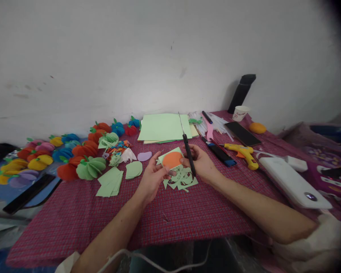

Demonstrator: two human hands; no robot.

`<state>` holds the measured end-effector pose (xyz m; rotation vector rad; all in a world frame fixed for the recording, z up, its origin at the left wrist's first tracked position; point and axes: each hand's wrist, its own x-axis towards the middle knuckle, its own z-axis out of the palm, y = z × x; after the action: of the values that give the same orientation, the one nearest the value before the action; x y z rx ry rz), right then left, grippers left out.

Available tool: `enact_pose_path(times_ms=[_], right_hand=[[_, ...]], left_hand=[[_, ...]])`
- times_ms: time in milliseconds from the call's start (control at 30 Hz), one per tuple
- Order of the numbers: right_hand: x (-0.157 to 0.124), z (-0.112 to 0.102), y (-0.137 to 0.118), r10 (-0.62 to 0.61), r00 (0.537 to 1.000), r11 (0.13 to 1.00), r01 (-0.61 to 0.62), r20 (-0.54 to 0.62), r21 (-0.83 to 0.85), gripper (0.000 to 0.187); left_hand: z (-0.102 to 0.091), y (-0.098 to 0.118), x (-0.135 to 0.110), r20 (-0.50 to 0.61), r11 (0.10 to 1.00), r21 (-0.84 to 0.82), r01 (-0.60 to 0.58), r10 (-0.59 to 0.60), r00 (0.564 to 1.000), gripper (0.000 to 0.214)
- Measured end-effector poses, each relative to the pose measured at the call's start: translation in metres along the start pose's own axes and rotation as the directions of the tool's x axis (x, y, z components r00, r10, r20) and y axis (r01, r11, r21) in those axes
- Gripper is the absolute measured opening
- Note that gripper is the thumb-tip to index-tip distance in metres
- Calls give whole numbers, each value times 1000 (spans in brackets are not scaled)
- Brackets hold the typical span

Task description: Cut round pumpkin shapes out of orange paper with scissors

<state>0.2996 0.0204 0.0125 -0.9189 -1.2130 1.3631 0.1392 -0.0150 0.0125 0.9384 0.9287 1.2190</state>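
Note:
My left hand (152, 176) is closed on the left edge of a light green paper piece (178, 151) with an orange rounded paper shape (172, 160) lying on its face. In my right hand (201, 163) is a pair of scissors (188, 153) with black handles, its blades pointing up and away; the thumb of that hand also touches the orange shape's right edge. Below the hands, curled green paper offcuts (184, 178) lie in a heap. Left of them sit a stack of rounded green cutouts (133, 170), a lilac cutout (144, 156) and green paper rectangles (110, 182).
Colourful paper pumpkins (86, 149) crowd the left side. Green sheets (161, 127) lie against the wall. To the right are glue sticks (220, 123), a yellow glue gun (241, 151), a dark phone (242, 133), a paper cup (240, 113) and a white power bank (292, 182).

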Motion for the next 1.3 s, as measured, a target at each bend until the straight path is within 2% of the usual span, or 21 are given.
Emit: enact_pose_path(times_ms=[167,333,467,700,833,1133,1300], right_hand=[[0,-1,3,-3,1000,1000,3,10,-31,46],[0,0,5,0,999,998,3,52,-66,46],[0,1,6,5,998,996,0,57,-91,46],[0,-1,9,-7,996,990,20,90,-139,49],[2,-1,10,-20,994,992,32,104,-120,49],[-2,3,-2,35,998,993,-27,61,-116,42],[3,-2,0,-26,999,993,30,33,-116,42]], left_hand=[[-3,-2,2,47,983,-99,155,-150,987,30],[-6,-7,4,71,959,-153,238,-229,971,28],[-7,-6,4,89,960,-167,224,-212,973,32],[-5,-7,3,34,965,-171,197,-194,980,26],[-5,-7,3,50,966,-170,195,-189,981,27],[-6,-9,4,63,974,-145,176,-168,984,26],[-5,-10,3,49,979,-101,179,-175,983,28]])
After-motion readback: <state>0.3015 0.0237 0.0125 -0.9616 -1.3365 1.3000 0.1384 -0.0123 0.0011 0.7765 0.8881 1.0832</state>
